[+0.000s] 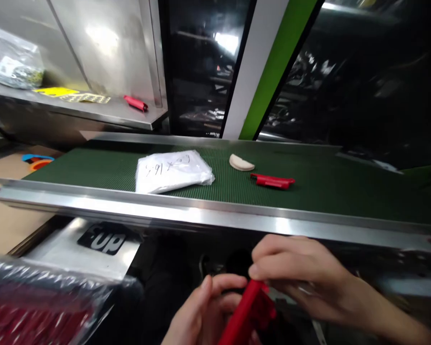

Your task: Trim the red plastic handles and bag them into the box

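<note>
Low in front of the belt, my left hand [210, 306] is wrapped round a red plastic part [249, 314], its fingers curled along the near side. My right hand [298, 273] pinches the part's upper end between thumb and fingertips. The part is tilted and slightly blurred, and its lower end runs out of view. A similar red part [273, 181] lies on the green conveyor belt [215, 194], beside a pale half-round piece [241, 163]. To their left is a stack of clear plastic bags [170, 172] with handwriting on it.
A metal rail [201, 214] runs along the belt's near edge. A plastic-lined box of red parts [36, 311] stands at lower left. Another red part [135, 103], yellow cards [57, 91] and a clear bag [14, 62] sit on the steel shelf. Blue and orange rings [39, 163] lie at left.
</note>
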Available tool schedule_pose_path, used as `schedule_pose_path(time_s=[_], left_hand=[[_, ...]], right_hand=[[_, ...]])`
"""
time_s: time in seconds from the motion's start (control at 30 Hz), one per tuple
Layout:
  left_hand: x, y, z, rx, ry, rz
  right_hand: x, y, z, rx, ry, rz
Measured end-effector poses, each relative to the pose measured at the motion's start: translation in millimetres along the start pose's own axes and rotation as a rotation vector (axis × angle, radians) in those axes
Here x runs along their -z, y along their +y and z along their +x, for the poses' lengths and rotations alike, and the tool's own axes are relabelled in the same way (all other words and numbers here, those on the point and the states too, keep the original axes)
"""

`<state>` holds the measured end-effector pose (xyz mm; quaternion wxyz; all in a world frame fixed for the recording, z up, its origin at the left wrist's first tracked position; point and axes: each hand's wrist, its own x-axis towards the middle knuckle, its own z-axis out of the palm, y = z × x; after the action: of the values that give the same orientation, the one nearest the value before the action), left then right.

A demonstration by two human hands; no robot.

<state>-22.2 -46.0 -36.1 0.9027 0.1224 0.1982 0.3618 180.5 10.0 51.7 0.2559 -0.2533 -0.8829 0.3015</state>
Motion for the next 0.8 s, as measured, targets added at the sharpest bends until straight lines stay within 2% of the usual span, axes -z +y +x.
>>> schedule_pose_path(time_s=[0.07, 0.1, 0.2, 0.27, 0.3, 0.37, 0.43, 0.5, 0.6, 0.8], left_hand=[[-3.7, -3, -3, -0.016, -0.046, 0.102], [-3.9, -5, -4, -0.055, -0.031, 0.155], [-0.5, -9, -8, -0.197, 0.147, 0.248], [1.5, -11, -12, -0.258, 0.296, 0.271], [1.8, -11, -13, -0.273, 0.355, 0.277], [0.5, -12, -17, -0.297, 0.427, 0.281], [-2.4, -12, -20, -0.318, 0.453, 0.277], [-5.1, -11, -22, -0.352, 0.472, 0.274], [-6.4, -10, -23, -0.352, 0.484, 0.254], [-4.8, -10, -25, -0.289, 0.459, 0.204]], right_hand=[[-19, 9, 2, -0.092, -0.025, 0.056], [-27, 13, 3, -0.182, -0.014, 0.075], [-43, 18, 4, -0.503, 0.037, 0.143], [-50, 16, 3, -0.574, 0.051, 0.169], [-53, 15, 1, -0.542, 0.061, 0.150], [-59, 12, -1, -0.375, 0.083, 0.053], [-65, 9, -4, -0.181, 0.113, -0.061], [-69, 7, -5, -0.071, 0.138, -0.177], [-73, 4, -6, -0.062, 0.165, -0.311], [-78, -3, -7, -0.066, 0.211, -0.386]])
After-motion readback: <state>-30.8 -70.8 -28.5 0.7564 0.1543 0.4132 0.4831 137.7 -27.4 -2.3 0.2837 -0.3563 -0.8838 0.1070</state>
